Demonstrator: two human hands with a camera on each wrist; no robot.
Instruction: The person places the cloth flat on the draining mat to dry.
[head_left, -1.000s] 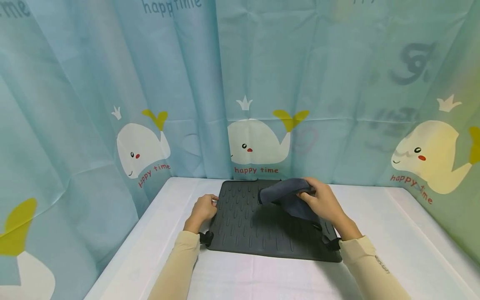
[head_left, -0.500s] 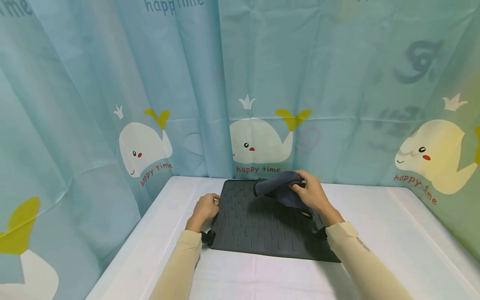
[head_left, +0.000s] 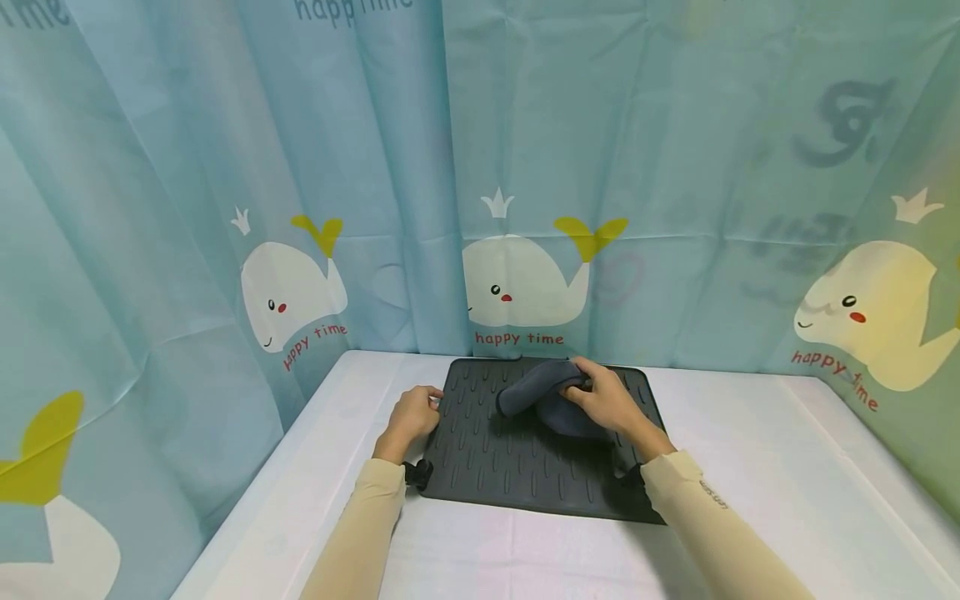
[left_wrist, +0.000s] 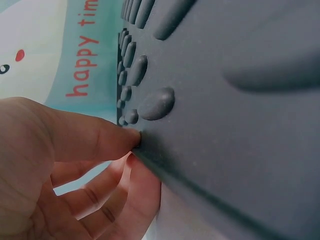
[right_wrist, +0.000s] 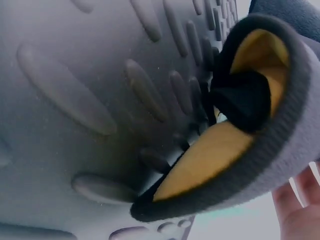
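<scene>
A soft dark blue-grey fabric thing (head_left: 542, 387) with a black rim and a tan inside (right_wrist: 210, 155), shaped like soft footwear, is held by my right hand (head_left: 609, 403) from its right side. Its two rounded parts overlap the middle of a dark grey ridged rubber mat (head_left: 498, 479). Close up in the right wrist view, the black rim lies right at the ridges, and a black flap shows inside the opening. My left hand (head_left: 412, 415) pinches the mat's left edge, thumb (left_wrist: 100, 135) on top and fingers underneath.
The mat lies on a white-covered table (head_left: 750, 450). Behind and along both sides hangs a light blue curtain (head_left: 390, 167) printed with whales, close to the table's far edge. A black wrist strap (head_left: 418, 473) is on the left wrist.
My right hand has moved left over the mat with the blue-grey fabric thing, and lower in the last half second. The left hand keeps its grip on the mat's edge.
</scene>
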